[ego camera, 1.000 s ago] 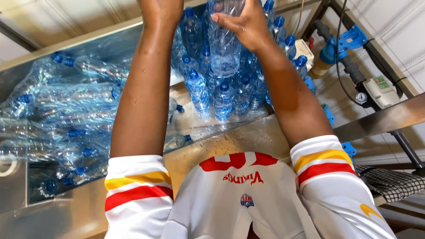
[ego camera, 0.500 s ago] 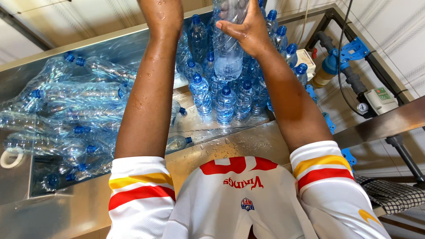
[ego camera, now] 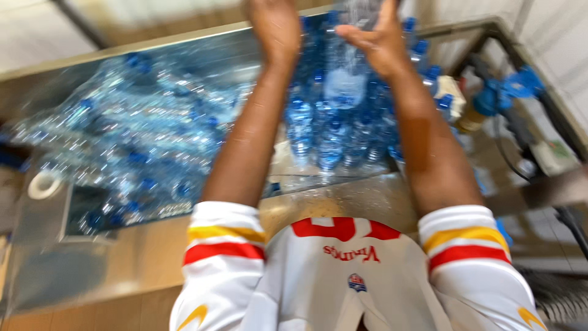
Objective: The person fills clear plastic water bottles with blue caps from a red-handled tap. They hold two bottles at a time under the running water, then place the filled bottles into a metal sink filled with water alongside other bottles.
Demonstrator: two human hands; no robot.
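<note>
While both arms stretch up and away from the head camera, a person in a white jersey with red and yellow sleeve bands works over a steel table.

Right hand: right hand (ego camera: 373, 40) curls around a clear plastic water bottle (ego camera: 350, 67), fingers wrapped on its upper part, which runs out of the top of the view.

Left hand: left hand (ego camera: 275, 27) is raised beside the bottle, fingers together and partly cut off by the edge; whether it touches the bottle cannot be told through the blur.

Held bottle: lifted above the table, hanging over the standing group below it.

Standing bottles: a cluster of clear blue-capped bottles (ego camera: 331, 132) stands upright between the two forearms.

Lying bottles: a heap of the same bottles (ego camera: 122, 147) lies on its side to the left, near the left forearm.

Table: brushed steel table top (ego camera: 343, 199) shows bare just in front of the chest.

Handling, as a judgement: a smooth, possibly wet bottle calls for a firm wrap near the neck, supported by the second hand, and lifted straight so the neighbours stay standing.

Right edge: blue fittings and hoses (ego camera: 508, 98), too blurred to identify.
</note>
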